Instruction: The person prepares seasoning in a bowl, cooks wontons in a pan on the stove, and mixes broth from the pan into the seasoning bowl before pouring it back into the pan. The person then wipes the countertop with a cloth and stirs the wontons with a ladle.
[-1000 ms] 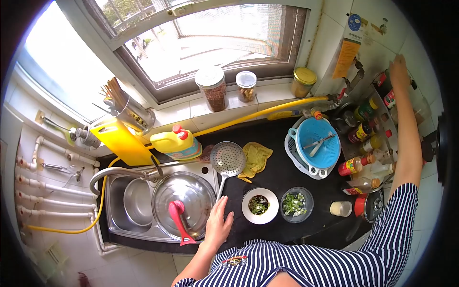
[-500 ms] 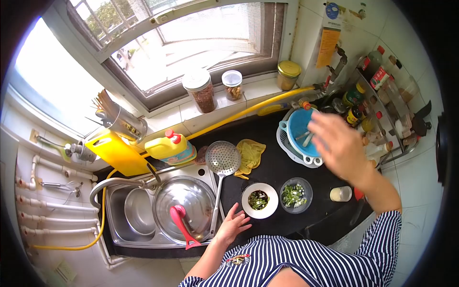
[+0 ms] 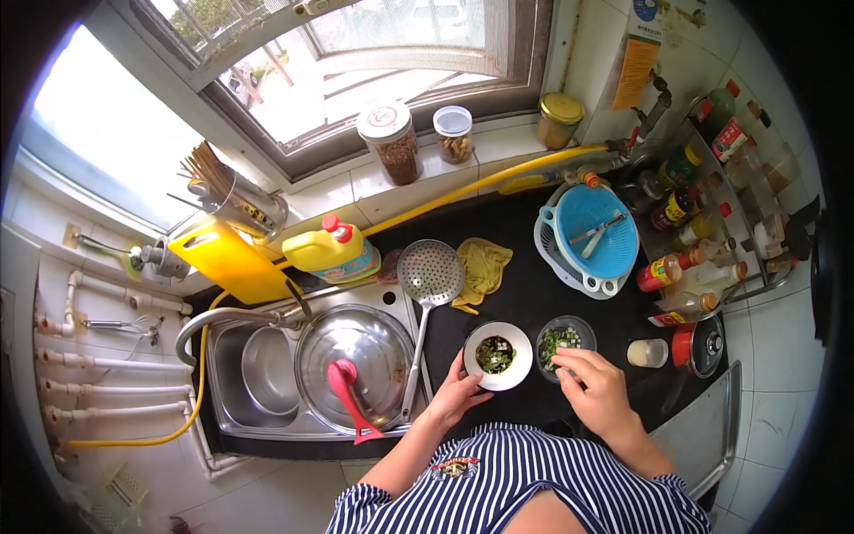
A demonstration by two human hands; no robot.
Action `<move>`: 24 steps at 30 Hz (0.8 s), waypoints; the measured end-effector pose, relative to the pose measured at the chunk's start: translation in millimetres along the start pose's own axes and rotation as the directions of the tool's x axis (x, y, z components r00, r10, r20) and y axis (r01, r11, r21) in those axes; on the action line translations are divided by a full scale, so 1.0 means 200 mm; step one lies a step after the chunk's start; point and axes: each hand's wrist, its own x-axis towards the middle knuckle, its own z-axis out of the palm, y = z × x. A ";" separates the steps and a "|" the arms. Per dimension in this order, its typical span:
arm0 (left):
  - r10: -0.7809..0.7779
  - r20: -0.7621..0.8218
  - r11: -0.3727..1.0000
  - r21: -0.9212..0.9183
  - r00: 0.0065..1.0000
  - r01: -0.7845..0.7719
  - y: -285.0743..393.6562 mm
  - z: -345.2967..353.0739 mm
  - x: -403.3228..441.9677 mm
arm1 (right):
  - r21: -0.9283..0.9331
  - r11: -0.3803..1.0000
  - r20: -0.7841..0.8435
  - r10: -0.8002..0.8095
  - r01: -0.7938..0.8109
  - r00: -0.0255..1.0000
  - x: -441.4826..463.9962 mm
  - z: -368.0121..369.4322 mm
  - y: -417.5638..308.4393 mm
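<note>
My left hand point(image 3: 456, 392) holds the rim of a small white bowl point(image 3: 520, 378), thumb at the edge and fingers beneath. Dark sauce with chopped greens point(image 3: 495, 354) lies inside it. Just to the right, my right hand point(image 3: 598, 396) reaches over a clear bowl point(image 3: 588, 333) of chopped green onions point(image 3: 556, 341). Its thumb and fingertips are drawn together at the onions, partly covering them. Both bowls stand upright on the black counter.
A perforated ladle point(image 3: 431, 272) and yellow cloth point(image 3: 483, 270) lie behind the white bowl. The sink point(image 3: 233, 418) with a lidded pan point(image 3: 311, 392) is left. At right are a blue colander point(image 3: 614, 209), a small jar point(image 3: 648, 353), a red pot point(image 3: 681, 345) and several sauce bottles point(image 3: 660, 272).
My right hand has come down from above the blue colander to the green onions. My left hand has moved from beside the white bowl to holding it. The view has shifted slightly.
</note>
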 end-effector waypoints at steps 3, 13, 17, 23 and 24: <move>0.054 -0.026 0.998 0.031 0.998 -0.053 0.02 0.05 0.01 | 0.178 0.959 0.039 0.217 -0.221 0.975 -0.04 0.09 -0.01; 0.180 -0.072 0.980 0.094 0.981 -0.173 0.00 0.04 -0.08 | 0.037 0.997 -0.009 0.072 -0.071 0.997 -0.17 0.13 -0.10; 0.255 0.002 0.957 0.146 0.967 -0.253 0.07 0.10 -0.23 | 0.050 0.988 -0.056 0.149 -0.146 0.987 -0.31 0.18 -0.23; 0.197 0.116 0.950 0.222 0.973 -0.219 0.11 0.05 -0.38 | 0.070 0.933 -0.178 0.361 -0.354 0.916 -0.65 0.32 -0.37; 0.178 0.135 0.948 0.240 0.975 -0.207 0.10 0.04 -0.40 | 0.102 0.911 -0.190 0.412 -0.400 0.891 -0.72 0.34 -0.40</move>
